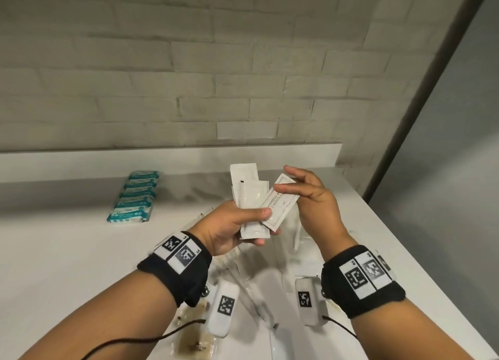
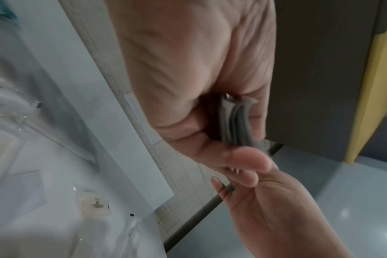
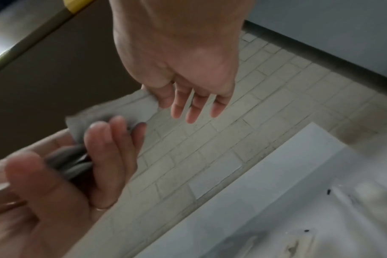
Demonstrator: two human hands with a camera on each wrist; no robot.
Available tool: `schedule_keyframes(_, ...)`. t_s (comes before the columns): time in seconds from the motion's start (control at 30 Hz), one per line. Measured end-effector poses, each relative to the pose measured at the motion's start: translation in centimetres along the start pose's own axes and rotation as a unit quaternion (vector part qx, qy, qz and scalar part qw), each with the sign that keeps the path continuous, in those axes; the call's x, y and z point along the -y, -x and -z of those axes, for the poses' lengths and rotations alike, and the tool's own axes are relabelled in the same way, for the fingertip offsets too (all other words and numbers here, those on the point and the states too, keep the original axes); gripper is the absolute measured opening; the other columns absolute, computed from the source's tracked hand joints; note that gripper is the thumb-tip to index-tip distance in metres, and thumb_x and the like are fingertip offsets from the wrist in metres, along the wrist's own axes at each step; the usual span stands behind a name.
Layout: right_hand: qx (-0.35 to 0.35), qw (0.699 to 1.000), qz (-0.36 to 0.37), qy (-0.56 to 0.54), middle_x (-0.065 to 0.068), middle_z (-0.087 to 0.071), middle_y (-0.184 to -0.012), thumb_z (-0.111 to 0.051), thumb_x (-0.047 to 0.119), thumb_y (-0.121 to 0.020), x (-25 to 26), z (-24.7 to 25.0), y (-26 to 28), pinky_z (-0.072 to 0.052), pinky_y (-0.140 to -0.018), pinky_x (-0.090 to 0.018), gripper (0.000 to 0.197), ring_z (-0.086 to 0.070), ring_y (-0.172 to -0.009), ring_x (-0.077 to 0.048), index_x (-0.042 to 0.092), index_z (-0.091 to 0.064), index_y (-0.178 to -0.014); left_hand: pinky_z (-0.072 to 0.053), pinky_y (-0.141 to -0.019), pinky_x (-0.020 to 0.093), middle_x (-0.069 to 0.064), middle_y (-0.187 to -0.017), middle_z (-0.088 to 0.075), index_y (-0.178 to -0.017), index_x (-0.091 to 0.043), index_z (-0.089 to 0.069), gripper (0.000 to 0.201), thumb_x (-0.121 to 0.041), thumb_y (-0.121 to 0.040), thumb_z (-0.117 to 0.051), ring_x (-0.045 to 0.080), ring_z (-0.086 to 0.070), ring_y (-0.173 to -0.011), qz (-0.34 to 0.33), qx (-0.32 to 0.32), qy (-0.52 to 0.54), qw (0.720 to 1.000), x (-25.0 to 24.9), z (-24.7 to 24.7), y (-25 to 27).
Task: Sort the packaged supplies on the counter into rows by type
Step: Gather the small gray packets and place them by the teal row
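Left hand (image 1: 229, 226): thumb and fingers clamping a fan of white sachets (image 1: 249, 197).
Right hand (image 1: 314, 197): thumb and forefinger pinching the shampoo sachet (image 1: 278, 203) in that fan; other fingers spreading loose.

White counter (image 1: 67, 251) bears a teal packet row (image 1: 133, 196) and clear wrappers (image 1: 253, 286).

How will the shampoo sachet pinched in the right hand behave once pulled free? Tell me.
The shampoo sachet is flat and thin, so it is probably light. The right hand holds it by one end with fingertips alone and it stays fairly straight, so likely semi-stiff. Its smooth face may slide easily from the white sachets in the left hand.
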State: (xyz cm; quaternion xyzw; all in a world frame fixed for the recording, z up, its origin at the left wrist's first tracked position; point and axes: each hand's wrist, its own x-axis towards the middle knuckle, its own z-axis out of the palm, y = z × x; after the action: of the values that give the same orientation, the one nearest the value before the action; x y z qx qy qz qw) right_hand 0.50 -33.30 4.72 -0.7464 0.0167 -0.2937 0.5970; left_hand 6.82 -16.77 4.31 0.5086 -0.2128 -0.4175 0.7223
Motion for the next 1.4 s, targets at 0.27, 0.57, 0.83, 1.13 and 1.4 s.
schedule_keyframes(0.27,0.062,0.994,-0.078,0.046,0.001,-0.067,-0.103,-0.063,0.008,-0.089,1.0,2.0,-0.6,-0.051,-0.075,-0.02,0.03,-0.061,-0.085,-0.005,0.026,-0.063,-0.113,-0.051,-0.046,0.024,0.004,-0.082,-0.073,-0.097,-0.009,-0.068,0.016,-0.002,-0.083,-0.068,0.018,-0.069,-0.067,-0.004,-0.044,-0.133,0.99,0.2,0.2,-0.7)
schedule_keyframes(0.57,-0.043,0.981,-0.175,-0.072,-0.018,-0.054,-0.075,-0.07,-0.003,-0.081,0.4,0.3,0.5,-0.051,-0.052,-0.031,0.031,-0.06,-0.064,-0.027,0.011,-0.045,-0.072,-0.052,-0.055,0.025,0.009,-0.092,-0.074,-0.102,-0.007,-0.07,0.019,-0.004,-0.083,-0.068,0.019,-0.069,-0.078,-0.078,-0.12,-0.124,0.982,-0.3,0.0,-1.0)
schedule_keyframes(0.83,0.11,0.964,-0.172,0.173,0.006,-0.065,-0.063,-0.079,0.017,-0.071,1.0,-1.0,1.5,-0.042,-0.053,-0.024,0.02,-0.054,-0.049,-0.004,0.023,-0.06,-0.075,-0.053,-0.049,0.025,0.007,-0.078,-0.073,-0.096,-0.007,-0.068,0.011,-0.004,-0.088,-0.062,0.018,-0.069,-0.066,-0.035,-0.11,-0.136,0.984,0.1,-0.1,-0.8)
schedule_keyframes(1.13,0.06,0.973,-0.196,-0.109,-0.012,-0.073,-0.086,-0.069,-0.005,-0.08,1.5,0.5,1.0,-0.055,-0.06,-0.024,0.018,-0.069,-0.068,-0.018,0.001,-0.068,-0.098,-0.053,-0.051,0.027,0.004,-0.08,-0.073,-0.094,-0.011,-0.069,0.016,0.001,-0.083,-0.067,0.02,-0.068,-0.07,-0.053,-0.126,-0.138,0.981,0.7,0.4,-0.7)
schedule_keyframes(1.4,0.03,0.994,0.066,0.087,0.0,-0.056,-0.084,-0.072,-0.009,-0.073,1.7,1.2,-0.7,-0.047,-0.074,-0.022,0.031,-0.057,-0.08,-0.005,0.02,-0.078,-0.082,-0.051,-0.049,0.024,0.011,-0.086,-0.072,-0.102,-0.012,-0.067,0.05,-0.053,-0.094,-0.04,0.02,-0.07,-0.07,0.008,-0.143,-0.054,0.988,0.0,0.3,-0.7)
